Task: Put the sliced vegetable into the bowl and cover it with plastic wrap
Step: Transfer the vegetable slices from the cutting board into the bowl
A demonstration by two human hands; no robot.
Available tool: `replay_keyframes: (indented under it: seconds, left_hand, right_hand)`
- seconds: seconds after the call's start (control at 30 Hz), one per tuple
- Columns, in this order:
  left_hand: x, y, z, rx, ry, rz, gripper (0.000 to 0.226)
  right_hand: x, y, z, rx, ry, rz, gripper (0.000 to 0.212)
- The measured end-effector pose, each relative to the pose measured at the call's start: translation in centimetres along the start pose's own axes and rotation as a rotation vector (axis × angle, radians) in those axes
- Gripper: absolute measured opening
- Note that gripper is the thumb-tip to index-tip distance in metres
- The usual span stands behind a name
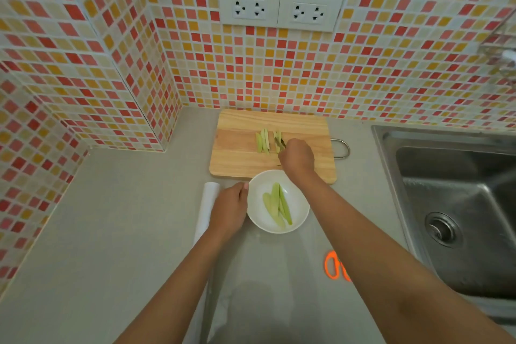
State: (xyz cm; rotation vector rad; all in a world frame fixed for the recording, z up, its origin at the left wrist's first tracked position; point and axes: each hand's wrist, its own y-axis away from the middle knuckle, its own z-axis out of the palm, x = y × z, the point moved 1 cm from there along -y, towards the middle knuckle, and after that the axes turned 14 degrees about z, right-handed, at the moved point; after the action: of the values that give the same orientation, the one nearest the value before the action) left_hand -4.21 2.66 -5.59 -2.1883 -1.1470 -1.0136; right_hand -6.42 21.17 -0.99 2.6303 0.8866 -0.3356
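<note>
A white bowl stands on the grey counter just in front of a wooden cutting board. Several pale green vegetable slices lie inside the bowl. More slices remain on the board in two small groups. My right hand reaches over the board and its fingers pinch the slices of the right-hand group. My left hand holds the bowl's left rim. A roll of plastic wrap lies left of the bowl, with a clear sheet pulled out across the counter.
Orange-handled scissors lie on the counter at the right, partly under my right forearm. A steel sink fills the right side. Tiled walls with two sockets close the back and left.
</note>
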Motion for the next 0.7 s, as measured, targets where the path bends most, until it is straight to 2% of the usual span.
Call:
replay_keyframes:
  seconds: [0.17,0.3,0.4,0.6,0.7]
  left_hand:
    - [-0.2,0.2,0.0,0.018,0.024,0.002,0.035]
    - [-0.1,0.1,-0.1,0.021,0.015,0.015,0.034]
    - [-0.1,0.2,-0.1,0.023,0.013,0.007,0.033]
    - [-0.2,0.3,0.0,0.043,0.045,-0.023,0.032]
    - [-0.2,0.4,0.1,0.06,0.054,-0.026,0.035]
  right_hand:
    - [0.9,0.5,-1.1,-0.019,-0.099,0.013,0.022]
    - [2.9,3.6,-3.1,-0.02,-0.286,-0.039,0.042]
    - [5.4,7.5,-3.6,-0.05,-0.328,-0.063,0.041]
    - [9.1,12.9,-1.6,-0.141,-0.21,-0.08,0.033]
    - [9.1,13.2,-1.2,-0.121,-0.091,-0.065,0.029]
